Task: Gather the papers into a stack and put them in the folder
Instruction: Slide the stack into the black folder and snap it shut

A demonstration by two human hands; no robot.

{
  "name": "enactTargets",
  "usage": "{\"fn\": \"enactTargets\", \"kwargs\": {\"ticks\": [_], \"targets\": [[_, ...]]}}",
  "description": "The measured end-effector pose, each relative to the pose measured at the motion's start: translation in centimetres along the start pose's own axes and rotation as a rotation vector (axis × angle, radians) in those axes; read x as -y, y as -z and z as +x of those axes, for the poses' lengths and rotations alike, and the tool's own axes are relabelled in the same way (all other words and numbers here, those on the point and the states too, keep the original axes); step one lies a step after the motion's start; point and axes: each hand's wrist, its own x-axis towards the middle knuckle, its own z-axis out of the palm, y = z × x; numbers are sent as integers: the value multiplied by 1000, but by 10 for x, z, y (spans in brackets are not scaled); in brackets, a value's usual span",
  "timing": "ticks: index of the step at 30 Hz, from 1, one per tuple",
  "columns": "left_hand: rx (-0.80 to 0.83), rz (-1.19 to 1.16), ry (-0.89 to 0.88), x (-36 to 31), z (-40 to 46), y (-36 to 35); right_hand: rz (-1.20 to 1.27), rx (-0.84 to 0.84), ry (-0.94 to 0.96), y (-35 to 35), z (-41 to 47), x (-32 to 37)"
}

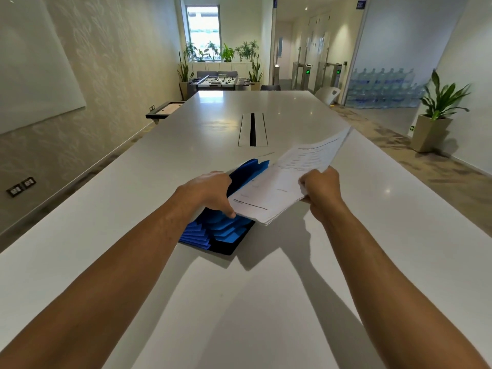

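A blue expanding folder (226,233) with several tabbed dividers lies open on the white table (133,209), just ahead of me. My left hand (210,193) rests on the folder, its fingers spreading the dividers apart near the stack's lower edge. A stack of white printed papers (282,187) is held tilted above the folder, with one end over the dividers and the far end raised toward the right. My right hand (322,190) grips the stack along its right edge. Part of the folder is hidden under the papers.
A cable hatch (253,129) is set into the table beyond the folder. A potted plant (436,115) stands on the floor at right, with stacked water bottles (383,89) behind it. A small wall shelf (165,110) juts out at left.
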Motion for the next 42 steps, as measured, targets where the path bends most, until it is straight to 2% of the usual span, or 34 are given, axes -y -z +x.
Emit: {"fn": "enactTargets", "kwargs": {"ticks": [3,6,10,13,18,21,35,42], "targets": [[111,11,-7,-1,-5,5,-23,16,-22,-5,-4,3],[201,-102,-9,-4,-7,11,-13,42,-64,-8,-10,4],[248,-197,-19,-13,-6,16,-36,119,-87,-13,-19,1],[207,-188,-16,-17,-3,16,-31,154,-124,-16,-22,-1],[-28,-54,9,-19,3,11,-43,189,-130,-15,-20,1],[-96,-73,30,-23,5,2,-66,242,-135,-16,-16,6],[-159,-95,-46,-46,4,-11,-124,314,-266,-48,18,-8],[-186,-128,-74,-68,0,-10,-321,299,-196,-63,31,-38]]}}
